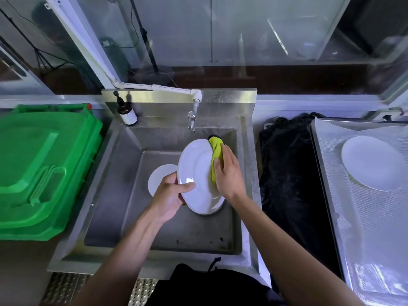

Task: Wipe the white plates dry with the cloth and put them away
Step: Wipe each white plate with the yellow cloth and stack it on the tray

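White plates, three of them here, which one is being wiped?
The tilted white plate over the steel sink, under the yellow-green cloth; the others lie flat, untouched.

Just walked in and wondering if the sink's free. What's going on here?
A person is drying dishes over the steel sink. The left hand holds a white plate by its rim, tilted, while the right hand presses a yellow-green cloth against it. Another plate lies in the basin; one plate sits on the tray at right.
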Demonstrator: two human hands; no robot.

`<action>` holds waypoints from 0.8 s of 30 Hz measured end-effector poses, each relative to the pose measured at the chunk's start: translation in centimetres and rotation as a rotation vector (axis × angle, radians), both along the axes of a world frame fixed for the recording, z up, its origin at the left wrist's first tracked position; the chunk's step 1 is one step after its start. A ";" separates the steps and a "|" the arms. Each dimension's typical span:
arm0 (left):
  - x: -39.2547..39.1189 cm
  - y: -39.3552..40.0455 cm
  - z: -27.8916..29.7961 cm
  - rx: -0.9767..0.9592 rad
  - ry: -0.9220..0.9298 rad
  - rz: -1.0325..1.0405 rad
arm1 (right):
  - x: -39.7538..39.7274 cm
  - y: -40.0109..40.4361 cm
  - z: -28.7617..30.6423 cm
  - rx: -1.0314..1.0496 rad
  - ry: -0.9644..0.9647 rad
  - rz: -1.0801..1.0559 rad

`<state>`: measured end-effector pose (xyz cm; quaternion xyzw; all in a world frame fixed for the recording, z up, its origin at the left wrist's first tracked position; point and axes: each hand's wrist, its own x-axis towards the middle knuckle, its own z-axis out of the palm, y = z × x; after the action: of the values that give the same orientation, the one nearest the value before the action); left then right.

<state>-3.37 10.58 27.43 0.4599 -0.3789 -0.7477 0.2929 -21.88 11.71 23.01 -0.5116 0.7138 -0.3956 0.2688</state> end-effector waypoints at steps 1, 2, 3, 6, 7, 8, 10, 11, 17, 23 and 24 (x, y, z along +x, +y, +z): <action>0.0 -0.1 -0.1 0.000 0.006 0.008 | 0.2 0.1 -0.2 0.006 -0.008 -0.027; 0.1 -0.3 -0.2 -0.002 0.010 0.021 | 0.6 0.1 -0.3 0.018 -0.016 -0.051; 0.1 -0.5 -0.2 -0.006 0.009 0.035 | 0.9 0.2 -0.4 0.035 -0.023 -0.071; 0.2 -1.2 -0.5 -0.005 -0.004 0.072 | 2.5 0.7 -0.5 0.090 -0.028 -0.109; 0.2 -1.4 -0.6 0.005 -0.001 0.082 | 3.1 0.8 -0.4 0.105 -0.028 -0.120; 0.2 -1.6 -0.7 0.015 0.006 0.095 | 3.7 1.0 -0.3 0.116 -0.025 -0.129; 0.2 -1.9 -1.0 0.033 0.034 0.125 | 4.6 1.1 0.1 0.136 -0.002 -0.139; 0.1 -2.1 -1.1 0.038 0.054 0.142 | 5.1 1.3 0.3 0.147 0.011 -0.136; -0.6 -3.5 -1.8 0.079 0.150 0.281 | 8.8 2.7 0.8 0.108 0.136 -0.085; -0.3 -3.9 -2.8 0.176 0.298 0.292 | 9.1 3.8 -0.1 0.104 0.336 -0.051; -0.2 -3.9 -2.8 0.186 0.319 0.283 | 9.0 3.9 -0.2 0.091 0.344 -0.064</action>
<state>-3.54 6.66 24.61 0.4095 -0.1890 -0.7942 0.4073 -12.88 15.57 22.84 -0.5361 0.7824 -0.2778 0.1527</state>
